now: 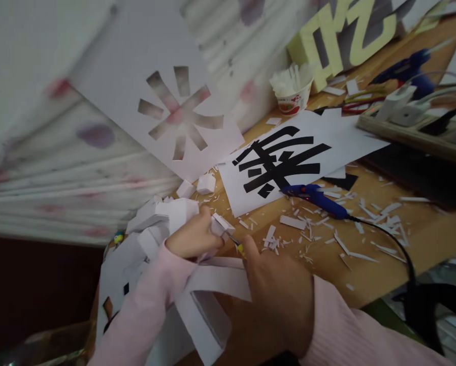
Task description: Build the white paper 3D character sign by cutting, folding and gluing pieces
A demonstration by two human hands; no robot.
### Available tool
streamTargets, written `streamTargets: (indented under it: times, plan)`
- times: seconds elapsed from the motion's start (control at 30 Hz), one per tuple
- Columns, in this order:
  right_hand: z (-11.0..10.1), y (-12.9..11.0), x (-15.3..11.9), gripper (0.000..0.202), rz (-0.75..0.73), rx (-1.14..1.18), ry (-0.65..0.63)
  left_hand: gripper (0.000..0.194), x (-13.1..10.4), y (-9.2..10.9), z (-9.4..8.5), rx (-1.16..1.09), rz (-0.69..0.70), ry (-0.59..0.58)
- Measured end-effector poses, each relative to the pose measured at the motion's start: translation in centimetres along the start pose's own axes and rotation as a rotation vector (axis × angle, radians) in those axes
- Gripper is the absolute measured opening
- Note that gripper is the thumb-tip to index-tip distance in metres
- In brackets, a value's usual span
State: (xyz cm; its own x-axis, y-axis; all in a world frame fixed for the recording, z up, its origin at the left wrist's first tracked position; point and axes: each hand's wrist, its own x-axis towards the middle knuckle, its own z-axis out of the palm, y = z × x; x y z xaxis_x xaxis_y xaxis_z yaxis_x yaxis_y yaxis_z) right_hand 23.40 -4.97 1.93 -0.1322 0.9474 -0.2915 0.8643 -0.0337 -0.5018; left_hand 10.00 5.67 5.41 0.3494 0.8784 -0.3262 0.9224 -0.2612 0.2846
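My left hand is closed on a small white foam piece at the centre of the view. To its right, my right hand grips a thin cutter with a yellow part, its metal tip touching the white piece. Below both hands stands a large white foam-board shape with curved strips. Two small white blocks lie beyond my left hand. A white sheet with a black printed character lies behind, and the tip of a blue glue gun rests at its edge.
White scraps litter the wooden table. A paper cup, pale yellow letter shapes, another blue glue gun and a power strip stand farther back. A cut-out white sheet leans against the curtain.
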Motion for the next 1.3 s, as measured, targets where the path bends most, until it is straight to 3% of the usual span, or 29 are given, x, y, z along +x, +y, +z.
streamTargets:
  times: [0.1,0.2,0.27,0.37,0.5,0.67,1.03,1.3]
  plan:
    - [-0.2,0.5,0.5,0.021,0.015,-0.045,-0.013,0.059,0.6,-1.2,1.1,-0.101,0.064,-0.062]
    - [0.8,1.8,1.2,0.028,-0.058,-0.004,-0.001,0.062,0.9,-1.9,2.9,-0.149,0.103,-0.057]
    - [1.5,3.0,1.7,0.029,-0.096,0.019,-0.013,0.049,1.1,-2.2,4.0,-0.143,0.091,-0.06]
    - [2.5,4.6,2.5,0.03,-0.083,0.024,-0.014,0.026,1.0,-2.1,5.6,-0.072,0.019,-0.015]
    - [3.7,5.8,3.2,0.029,-0.063,0.048,-0.019,0.025,0.3,-1.8,7.3,0.07,-0.054,0.086]
    - [4.7,5.8,3.3,0.027,-0.029,0.039,-0.028,0.02,-0.2,-2.2,8.8,0.18,-0.033,0.096]
    - [4.8,4.9,3.3,0.022,0.044,-0.022,-0.034,0.017,-0.2,-2.7,9.6,0.273,-0.012,0.115]
    - [4.0,4.1,5.1,0.024,0.059,0.012,-0.135,0.017,-0.2,-2.6,9.8,0.33,-0.013,0.116]
